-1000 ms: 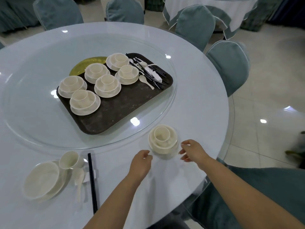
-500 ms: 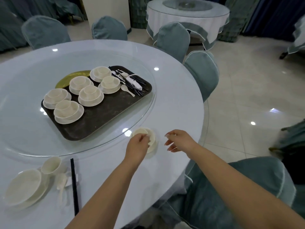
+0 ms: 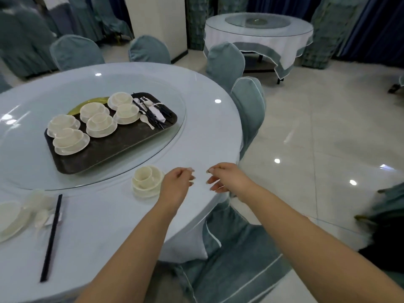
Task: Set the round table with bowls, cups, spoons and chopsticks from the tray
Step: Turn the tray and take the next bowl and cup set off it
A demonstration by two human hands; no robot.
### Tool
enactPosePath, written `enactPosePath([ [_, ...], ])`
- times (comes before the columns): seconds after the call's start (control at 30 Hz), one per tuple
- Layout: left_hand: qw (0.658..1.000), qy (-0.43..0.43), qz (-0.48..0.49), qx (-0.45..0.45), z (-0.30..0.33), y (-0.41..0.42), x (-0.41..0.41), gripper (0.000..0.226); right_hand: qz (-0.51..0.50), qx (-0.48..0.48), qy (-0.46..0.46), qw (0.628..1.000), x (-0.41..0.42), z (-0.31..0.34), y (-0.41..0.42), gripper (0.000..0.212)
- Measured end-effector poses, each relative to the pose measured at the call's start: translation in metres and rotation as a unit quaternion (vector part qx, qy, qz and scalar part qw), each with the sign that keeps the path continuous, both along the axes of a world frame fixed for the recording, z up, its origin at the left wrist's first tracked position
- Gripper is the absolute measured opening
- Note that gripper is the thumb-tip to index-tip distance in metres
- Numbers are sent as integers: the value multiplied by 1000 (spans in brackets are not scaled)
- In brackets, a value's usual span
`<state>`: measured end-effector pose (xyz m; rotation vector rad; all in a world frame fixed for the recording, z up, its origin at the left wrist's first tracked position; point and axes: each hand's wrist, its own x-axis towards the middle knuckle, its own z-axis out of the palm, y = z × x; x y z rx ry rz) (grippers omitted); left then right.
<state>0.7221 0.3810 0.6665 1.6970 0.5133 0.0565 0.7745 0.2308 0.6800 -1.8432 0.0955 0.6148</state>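
Bowl-and-cup stack [image 3: 148,181]: one cup nested in a bowl on a saucer, standing on the round table [image 3: 113,217] near its right edge, just outside the glass turntable's [image 3: 175,136] rim; left hand [image 3: 176,185] just beside it and right hand [image 3: 227,179] nearby, both loosely curled and holding nothing. Risk: a careless brush from the left hand may tip the cup or push the stack toward the table's edge. Remaining stacks, spoons and chopsticks [image 3: 150,112] crowd the tray's [image 3: 113,149] far end, so reaching may knock neighbours.
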Motion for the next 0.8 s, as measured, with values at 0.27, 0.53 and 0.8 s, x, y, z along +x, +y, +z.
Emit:
enactPosePath([
  [0.27, 1000, 13, 19, 6, -1, -22, -5, 21, -5, 2, 9, 1000, -2, 13, -28, 19],
  [0.53, 999, 27, 35, 17, -15, -23, 8, 19, 10, 9, 9, 1000, 9, 6, -30, 19],
  [0.8, 995, 48, 76, 49, -29, -70, 63, 17, 62, 23, 14, 998, 81, -8, -76, 16],
])
